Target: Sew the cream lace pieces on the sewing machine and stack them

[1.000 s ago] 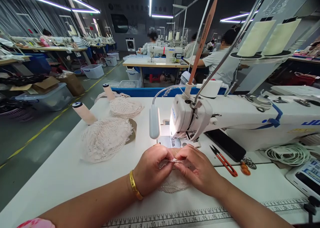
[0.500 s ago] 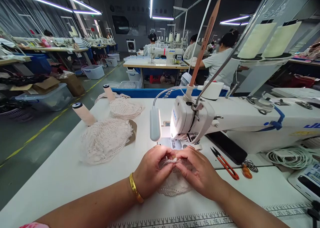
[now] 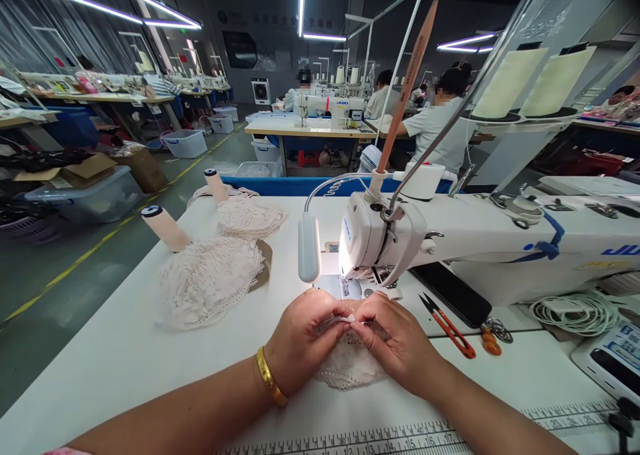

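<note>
Basically both hands meet over a small lace piece (image 3: pixel 349 365) lying flat on the white table (image 3: pixel 125 348), just in front of the sewing machine (image 3: pixel 450 235). Left hand (image 3: pixel 303 342) and right hand (image 3: pixel 395 342) each have thumb and forefinger clamped on the same thin edge of the lace, fingertips nearly touching at the pinch. That pinched edge runs left to right between the hands, and the rest of the lace hangs toward the person. Needle area of the machine sits just beyond the fingers, away from the person, slightly right of the pinch. Neither hand is clearly nearer to it. Red thread snips (image 3: pixel 447 334) lie right of the right hand, apart. Bigger lace pile (image 3: pixel 207 278) is well left.
</note>
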`<state>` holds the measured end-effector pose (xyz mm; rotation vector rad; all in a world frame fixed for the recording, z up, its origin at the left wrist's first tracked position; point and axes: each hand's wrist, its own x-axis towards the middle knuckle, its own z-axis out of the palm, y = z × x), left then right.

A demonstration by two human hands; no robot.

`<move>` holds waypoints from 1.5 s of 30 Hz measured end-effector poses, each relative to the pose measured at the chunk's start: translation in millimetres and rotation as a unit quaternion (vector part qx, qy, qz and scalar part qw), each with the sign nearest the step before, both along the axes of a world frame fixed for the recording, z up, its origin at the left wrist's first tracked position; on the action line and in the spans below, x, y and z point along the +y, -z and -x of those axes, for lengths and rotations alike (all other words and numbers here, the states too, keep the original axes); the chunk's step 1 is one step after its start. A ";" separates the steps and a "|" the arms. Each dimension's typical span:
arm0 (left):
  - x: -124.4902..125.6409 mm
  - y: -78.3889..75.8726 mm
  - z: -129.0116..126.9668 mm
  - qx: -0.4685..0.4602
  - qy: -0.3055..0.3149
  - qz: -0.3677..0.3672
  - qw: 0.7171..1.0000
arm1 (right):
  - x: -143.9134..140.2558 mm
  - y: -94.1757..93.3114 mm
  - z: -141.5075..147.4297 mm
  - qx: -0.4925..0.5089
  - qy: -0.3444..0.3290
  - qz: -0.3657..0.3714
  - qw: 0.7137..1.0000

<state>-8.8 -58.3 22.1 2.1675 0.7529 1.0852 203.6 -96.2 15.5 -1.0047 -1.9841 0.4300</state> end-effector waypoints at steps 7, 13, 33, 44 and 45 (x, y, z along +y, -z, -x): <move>1.6 1.6 0.0 -0.012 0.029 0.004 0.999 | -2.6 -0.1 -0.3 -0.001 0.010 0.015 1.000; 3.5 5.6 1.5 -0.031 0.037 0.012 0.999 | -3.6 -1.4 -1.4 -0.014 0.016 0.044 0.999; 1.0 0.8 -1.4 -0.027 0.014 0.123 0.992 | -1.4 -5.5 -2.2 0.018 0.031 0.054 0.998; -1.5 1.1 -4.9 -0.057 0.023 0.097 0.993 | -1.7 -3.3 -1.7 0.013 0.021 -0.013 1.000; -1.8 1.0 -4.9 -0.054 0.018 0.096 0.994 | -1.9 -3.0 -1.9 0.010 0.022 -0.016 1.000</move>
